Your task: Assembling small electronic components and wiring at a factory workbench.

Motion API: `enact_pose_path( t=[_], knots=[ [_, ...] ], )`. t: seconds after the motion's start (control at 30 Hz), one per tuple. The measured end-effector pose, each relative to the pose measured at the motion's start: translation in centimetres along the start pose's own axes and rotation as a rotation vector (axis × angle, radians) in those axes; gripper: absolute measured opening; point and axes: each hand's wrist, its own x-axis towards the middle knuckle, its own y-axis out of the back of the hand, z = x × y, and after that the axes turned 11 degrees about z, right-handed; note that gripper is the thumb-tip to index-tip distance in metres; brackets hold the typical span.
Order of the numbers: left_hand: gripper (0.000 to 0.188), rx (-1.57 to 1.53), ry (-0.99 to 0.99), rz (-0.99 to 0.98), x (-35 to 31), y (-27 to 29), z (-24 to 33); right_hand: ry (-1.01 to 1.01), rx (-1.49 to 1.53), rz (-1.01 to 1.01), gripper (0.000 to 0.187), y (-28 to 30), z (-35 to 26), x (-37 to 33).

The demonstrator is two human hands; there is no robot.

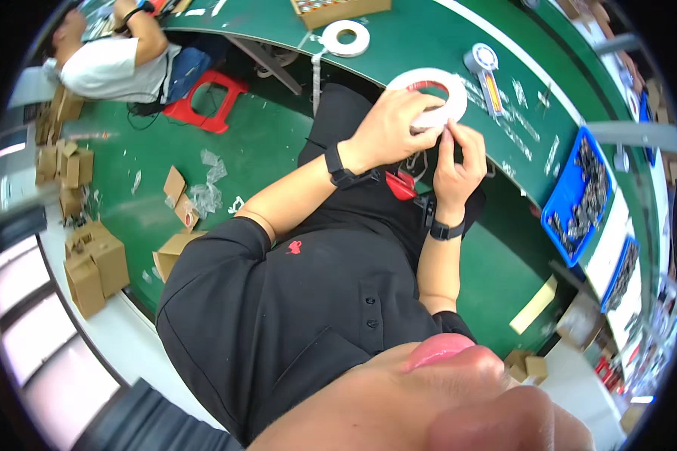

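Observation:
My left hand (396,124) grips a wide roll of white tape (456,89) with a reddish inner ring, thumb and fingers closed over its near left side. The fingers of my right hand (460,164) are pinched together at the roll's lower rim, where the tape's edge lies; the exact bit between the fingertips is too small to make out. Both hands hold the roll above my lap, at the edge of the green table (399,45). A second roll of white tape (363,37) rests farther left on that table, a strip of it hanging over the edge.
A small grey handheld fan (491,92) lies on the table beside clear tape strips. To the right stands a blue tray (557,203) of dark small parts. A cardboard box (331,9) sits at the back. Left, a co-worker sits near a red stool (217,101); cartons (98,267) line the floor.

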Motion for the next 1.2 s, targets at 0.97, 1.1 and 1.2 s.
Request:
enact_pose_path(
  t=[0.97,1.1,1.2],
  knots=[
    [0.035,0.327,-0.099,-0.297,-1.7,-2.2,0.7,-0.203,-0.21,-0.144,0.008,3.5,0.6,-2.2],
    [0.035,0.323,-0.12,-0.334,-1.3,-2.1,1.9,-0.21,-0.242,-0.163,0.007,4.4,0.7,-2.0],
    [0.035,0.3,-0.158,-0.315,-1.1,-1.9,1.9,-0.227,-0.173,-0.149,0.008,4.5,0.8,-1.9]
  ],
)
